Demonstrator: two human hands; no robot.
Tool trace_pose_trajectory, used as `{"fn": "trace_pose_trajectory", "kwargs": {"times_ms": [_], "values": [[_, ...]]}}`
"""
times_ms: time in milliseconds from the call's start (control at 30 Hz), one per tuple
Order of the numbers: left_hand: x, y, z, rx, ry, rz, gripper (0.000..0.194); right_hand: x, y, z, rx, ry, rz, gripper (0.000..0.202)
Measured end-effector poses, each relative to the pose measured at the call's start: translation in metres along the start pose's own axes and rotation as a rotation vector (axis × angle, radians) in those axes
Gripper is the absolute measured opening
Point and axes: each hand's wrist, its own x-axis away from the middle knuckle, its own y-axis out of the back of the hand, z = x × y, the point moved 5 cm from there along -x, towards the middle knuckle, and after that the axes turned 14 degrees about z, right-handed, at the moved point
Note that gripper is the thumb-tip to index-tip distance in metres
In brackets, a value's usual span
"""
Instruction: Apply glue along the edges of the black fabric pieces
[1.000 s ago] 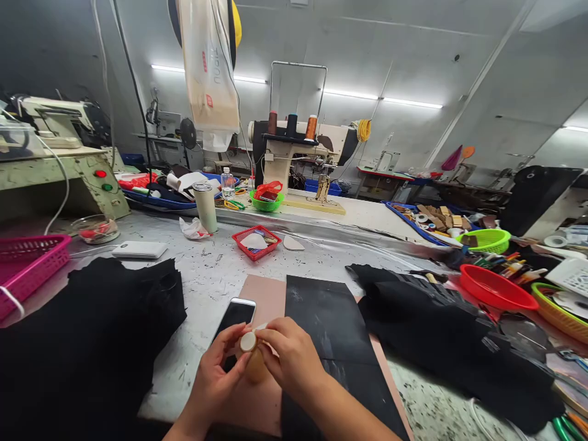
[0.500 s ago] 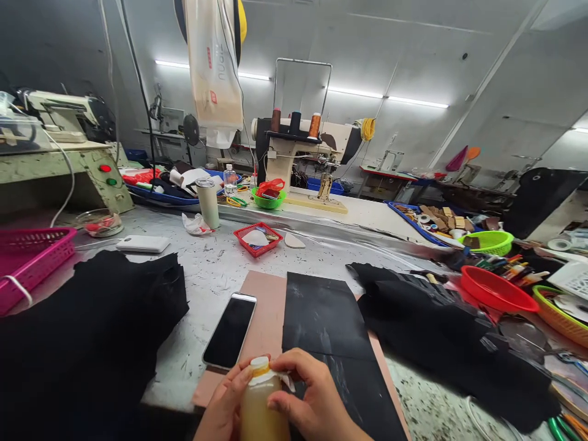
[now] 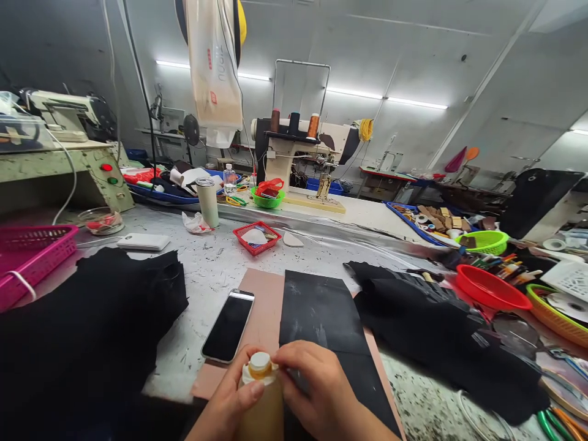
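A bottle of yellowish liquid (image 3: pixel 263 407) with a white cap and a whitish wrap round its neck stands upright at the bottom centre. My left hand (image 3: pixel 232 392) is wrapped round its left side, thumb near the neck. At the right of the neck my right hand (image 3: pixel 316 383) is closed, its fingertips pinching near the wrap; what they pinch is too small to make out. Beyond the hands lie a black sheet (image 3: pixel 316 306) and a pinkish board (image 3: pixel 264 306), with a phone (image 3: pixel 228 326) on the board's left edge.
Black fabric lies left (image 3: pixel 105 331) and right (image 3: pixel 427 331). Further back are a red basket (image 3: pixel 256 246), a tumbler (image 3: pixel 207 205) and a sewing machine (image 3: pixel 285 156). A pink basket (image 3: pixel 41 263) stands left; a red bowl (image 3: pixel 491 294) is at right.
My left thumb has moved down from the cap onto the bottle's neck. My right hand's fingers have drawn together at the neck's right side, and the loose white flap there no longer shows.
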Motion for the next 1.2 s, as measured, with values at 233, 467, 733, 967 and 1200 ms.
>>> {"fn": "trace_pose_trajectory", "kwargs": {"times_ms": [233,467,733,967,1200], "values": [[0.002,-0.009,-0.005,0.025,0.019,0.030,0.054,-0.007,-0.001,0.021,0.641,0.253,0.184,0.028],[-0.003,-0.003,-0.007,-0.211,-0.019,0.038,0.051,-0.013,-0.005,0.018,0.835,0.314,0.290,0.018],[-0.003,-0.009,-0.006,-0.216,0.012,-0.083,0.045,-0.009,0.009,0.015,0.546,0.401,0.246,0.020],[-0.011,0.002,-0.013,0.050,0.011,-0.218,0.040,-0.003,0.016,0.012,-0.325,0.268,0.208,0.026],[-0.006,0.007,-0.049,-0.077,-0.146,-0.344,0.047,-0.012,0.040,0.016,0.065,0.160,0.029,0.013]]}}
